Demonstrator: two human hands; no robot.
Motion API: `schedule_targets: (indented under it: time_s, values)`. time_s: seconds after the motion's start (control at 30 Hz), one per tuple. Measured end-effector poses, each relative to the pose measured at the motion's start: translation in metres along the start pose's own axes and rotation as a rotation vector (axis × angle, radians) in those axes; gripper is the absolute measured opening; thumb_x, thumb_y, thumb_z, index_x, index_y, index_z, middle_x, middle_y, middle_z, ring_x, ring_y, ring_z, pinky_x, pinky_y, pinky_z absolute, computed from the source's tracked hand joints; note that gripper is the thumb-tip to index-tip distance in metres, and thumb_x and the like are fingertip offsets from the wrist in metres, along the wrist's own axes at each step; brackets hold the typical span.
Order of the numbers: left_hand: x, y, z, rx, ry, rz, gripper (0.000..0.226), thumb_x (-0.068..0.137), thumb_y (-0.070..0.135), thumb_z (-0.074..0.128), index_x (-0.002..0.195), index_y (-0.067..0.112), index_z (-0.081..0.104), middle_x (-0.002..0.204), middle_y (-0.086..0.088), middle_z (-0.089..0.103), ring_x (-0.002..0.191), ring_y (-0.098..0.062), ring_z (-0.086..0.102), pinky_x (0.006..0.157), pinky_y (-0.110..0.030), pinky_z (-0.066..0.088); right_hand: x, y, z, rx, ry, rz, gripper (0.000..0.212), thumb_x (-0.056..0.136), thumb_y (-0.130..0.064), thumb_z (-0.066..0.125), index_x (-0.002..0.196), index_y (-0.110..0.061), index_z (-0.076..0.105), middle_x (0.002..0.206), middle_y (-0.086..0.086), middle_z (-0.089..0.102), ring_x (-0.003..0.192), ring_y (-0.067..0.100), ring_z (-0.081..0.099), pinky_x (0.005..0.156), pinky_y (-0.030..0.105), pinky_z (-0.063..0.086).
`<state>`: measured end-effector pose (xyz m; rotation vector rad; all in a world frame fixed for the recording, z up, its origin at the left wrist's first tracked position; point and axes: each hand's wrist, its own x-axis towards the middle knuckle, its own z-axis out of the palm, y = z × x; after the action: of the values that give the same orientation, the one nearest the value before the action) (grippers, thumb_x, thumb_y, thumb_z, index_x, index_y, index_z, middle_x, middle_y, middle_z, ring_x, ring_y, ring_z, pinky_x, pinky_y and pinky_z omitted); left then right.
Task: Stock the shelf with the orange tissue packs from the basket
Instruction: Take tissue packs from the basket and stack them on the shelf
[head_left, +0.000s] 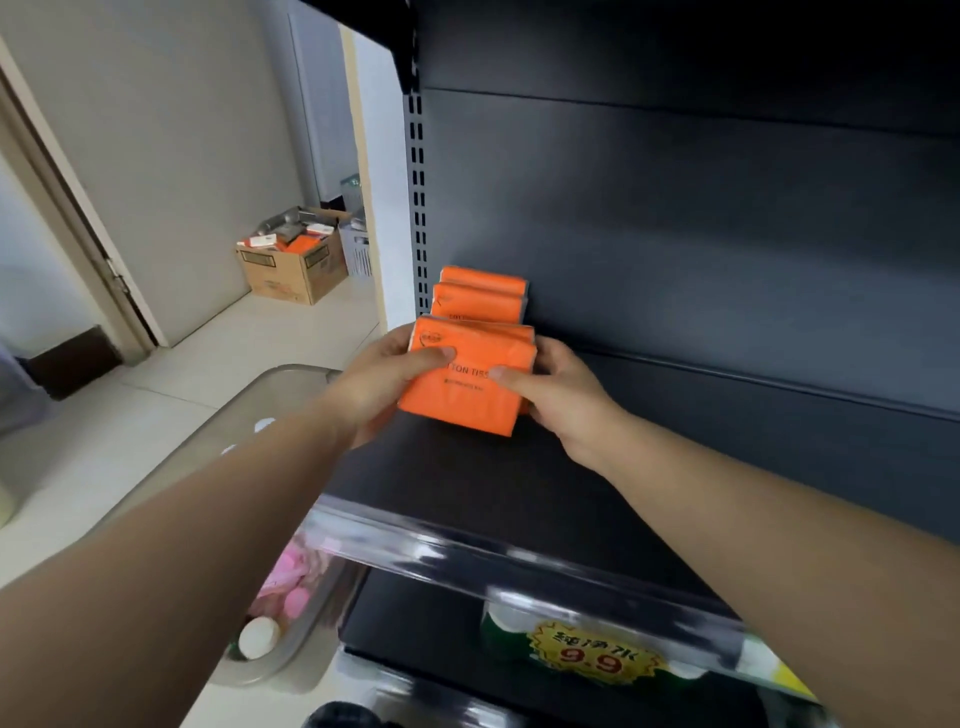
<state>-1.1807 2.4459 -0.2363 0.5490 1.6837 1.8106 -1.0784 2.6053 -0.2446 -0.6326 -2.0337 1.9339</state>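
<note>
Forearms (208, 519) out: orange pack (467, 387) was pinched at its sides by fingers (441, 356) of left hand (382, 376) and right hand (563, 397), held just before shelved packs (480, 293).

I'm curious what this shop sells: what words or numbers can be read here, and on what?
"TTON TISS": front orange plastic tissue pack, rest covered; its small print and round logo are blurred.
"纯净水" and "9.9": yellow starburst price tag on the clear shelf-edge rail.
Brown cardboard box printing: too small.

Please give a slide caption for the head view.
Left hand and right hand grip orange tissue packs at the shelf, in front of stocked packs.
</note>
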Motion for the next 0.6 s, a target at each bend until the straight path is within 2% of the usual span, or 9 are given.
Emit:
schedule_targets:
  time_s: [0.2,0.3,0.4,0.5,0.6]
  values:
    - [0.030,-0.012,-0.010,-0.004,0.016,0.019,0.035,0.092,0.008,0.059,0.126,0.014,0.056,0.111,-0.008,0.070,0.098,-0.020,0.068,0.082,-0.034,0.053,0.030,0.010,0.006,0.030,0.003,-0.041,0.055,0.080,-0.012,0.075,0.127,-0.026,0.050,0.131,-0.003,0.057,0.119,0.019,0.056,0.102,0.045,0.046]
    - [0.042,-0.011,-0.013,-0.004,0.028,0.033,0.034,0.093,0.006,0.056,0.127,0.015,0.055,0.106,-0.005,0.070,0.093,-0.017,0.068,0.077,-0.031,0.054,0.041,0.010,0.011,0.023,0.020,-0.048,0.055,0.079,-0.015,0.075,0.127,-0.026,0.051,0.130,-0.004,0.058,0.119,0.018,0.056,0.103,0.045,0.046]
    - [0.051,-0.012,-0.012,0.008,0.036,0.040,0.038,0.094,0.006,0.055,0.131,0.015,0.052,0.112,-0.007,0.068,0.096,-0.019,0.067,0.079,-0.032,0.054,0.049,0.011,0.014,0.002,0.041,-0.032,0.063,0.077,-0.021,0.075,0.134,-0.025,0.047,0.133,-0.005,0.055,0.120,0.019,0.055,0.103,0.046,0.045]
    - [0.056,-0.017,-0.010,0.004,0.045,0.027,0.039,0.095,0.009,0.056,0.134,0.014,0.050,0.118,-0.008,0.066,0.100,-0.019,0.066,0.083,-0.033,0.053,0.051,0.015,0.013,-0.006,0.046,-0.003,0.061,0.080,-0.024,0.074,0.134,-0.026,0.046,0.131,-0.003,0.056,0.119,0.020,0.056,0.102,0.046,0.046]
    - [0.057,-0.024,-0.007,-0.007,0.051,0.018,0.037,0.095,0.014,0.057,0.132,0.013,0.050,0.116,-0.005,0.067,0.098,-0.016,0.067,0.080,-0.029,0.053,0.050,0.016,0.013,-0.040,0.057,0.021,0.059,0.082,-0.026,0.073,0.134,-0.027,0.045,0.131,-0.002,0.057,0.118,0.021,0.056,0.101,0.046,0.047]
